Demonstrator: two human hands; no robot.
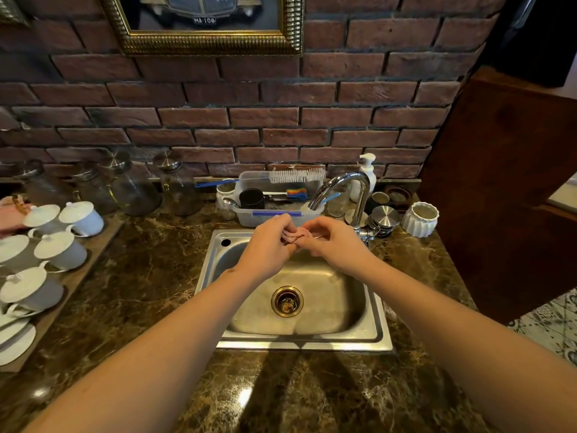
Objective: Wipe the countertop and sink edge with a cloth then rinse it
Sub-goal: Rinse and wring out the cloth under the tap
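Nearby, bare marble countertop (150,276) fronts the steel sink's (299,345) rim. Over the basin, left hand (268,245) and right hand (334,242) both clench a bunched pink cloth (295,236), the faucet (343,189) at one o'clock.

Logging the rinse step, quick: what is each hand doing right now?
Left hand: closed on the cloth, over the sink.
Right hand: closed on the same cloth.
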